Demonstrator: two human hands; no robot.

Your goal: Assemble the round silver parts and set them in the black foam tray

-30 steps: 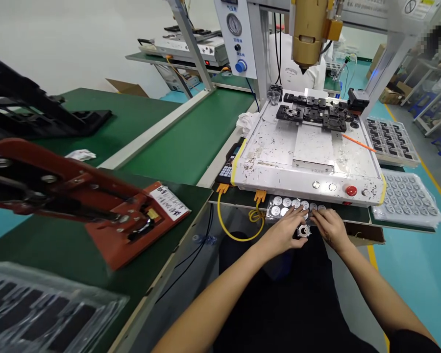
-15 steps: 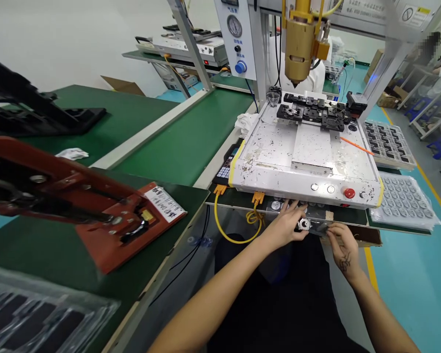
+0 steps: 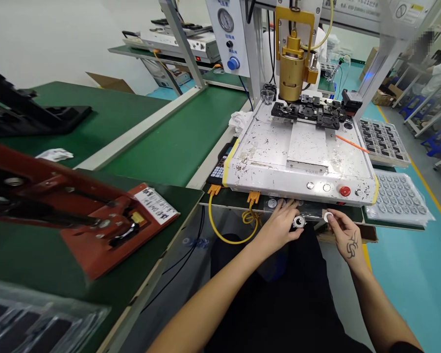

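Note:
At the bench edge below the machine, my left hand (image 3: pixel 281 223) holds a round metal part (image 3: pixel 299 222) between thumb and finger, its other fingers reaching over a clear plastic sheet (image 3: pixel 313 210). My right hand (image 3: pixel 343 235) pinches a small white disc (image 3: pixel 328 216) just right of the sheet. A gap separates the disc from the metal part. Above them, the machine's gold head (image 3: pixel 293 76) is down at the black fixture (image 3: pixel 308 113), beside a round part in the fixture's left end.
A white machine base (image 3: pixel 275 166) with a red button stands over my hands. Right of it lie trays of round discs (image 3: pixel 397 196) and black parts (image 3: pixel 384 139). A red press (image 3: pixel 95 240) stands left; a yellow cable (image 3: pixel 215 225) hangs below the bench.
My right hand has come away from the plastic sheet and now shows a white disc in its fingers. The gold head has lowered to the fixture. The view has shifted slightly.

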